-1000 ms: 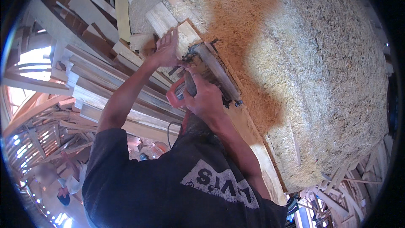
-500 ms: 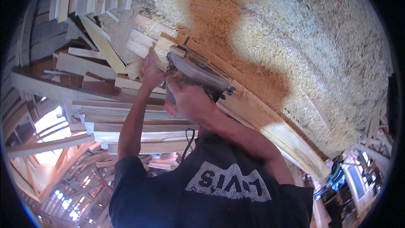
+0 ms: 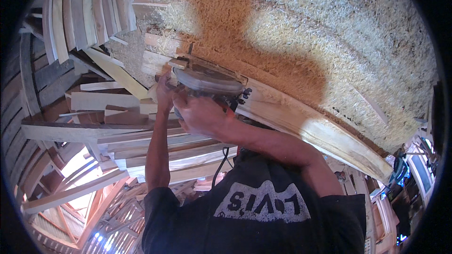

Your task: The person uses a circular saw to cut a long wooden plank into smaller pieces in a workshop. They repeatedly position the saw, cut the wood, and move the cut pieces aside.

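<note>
An electric planer with a grey rounded side cover and some red on its body rests on a long pale wooden board, at the board's far left end. My right hand is closed round the planer's rear handle. At the tool's front, my left hand has its fingers wrapped round what looks like the front grip, which they partly hide. A dark cord runs from near the planer down past my dark shirt. The planer's underside is hidden against the wood.
Wood shavings cover the ground beyond the board. Stacked planks stand at the upper left, and more boards lie in layers left of my body. Loose offcuts lie beside my left arm. A bluish tool-like object sits by the board's right end.
The planer and both hands have moved to the board's far left end, covering wood that showed beyond the tool before. The whole view has also shifted slightly.
</note>
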